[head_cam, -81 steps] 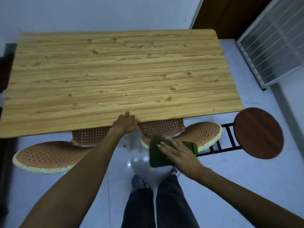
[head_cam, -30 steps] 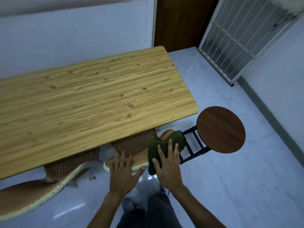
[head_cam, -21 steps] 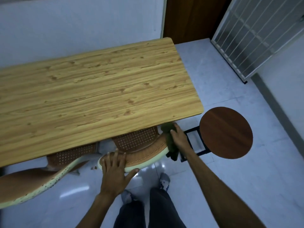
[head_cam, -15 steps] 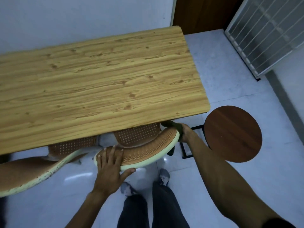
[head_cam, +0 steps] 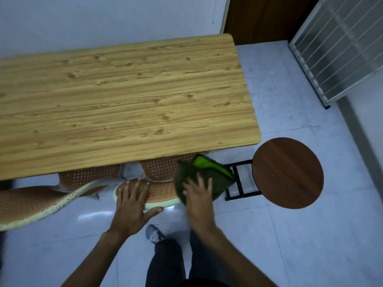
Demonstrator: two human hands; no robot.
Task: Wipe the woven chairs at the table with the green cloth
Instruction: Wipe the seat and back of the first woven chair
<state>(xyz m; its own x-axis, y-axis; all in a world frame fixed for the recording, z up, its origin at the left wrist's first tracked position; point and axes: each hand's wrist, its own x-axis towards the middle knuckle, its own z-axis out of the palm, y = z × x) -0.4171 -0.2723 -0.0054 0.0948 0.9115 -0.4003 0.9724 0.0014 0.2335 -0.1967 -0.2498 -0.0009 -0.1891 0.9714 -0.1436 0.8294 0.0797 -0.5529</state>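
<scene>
A woven chair is pushed under the near edge of the wooden table; its curved backrest top shows, brown weave with a pale rim. My left hand grips the left end of that backrest, thumb under the rim. My right hand lies flat on the green cloth, pressing it onto the backrest's right end. A second woven chair stands at the left, partly under the table.
A round dark wooden stool with a black metal frame stands just right of the chair. My legs and a foot are below on the pale tiled floor. A barred white panel leans at the far right beside a brown door.
My right hand came back from behind the backrest's far right end and now presses the cloth on top of it. My left hand stayed on the backrest's left end.
</scene>
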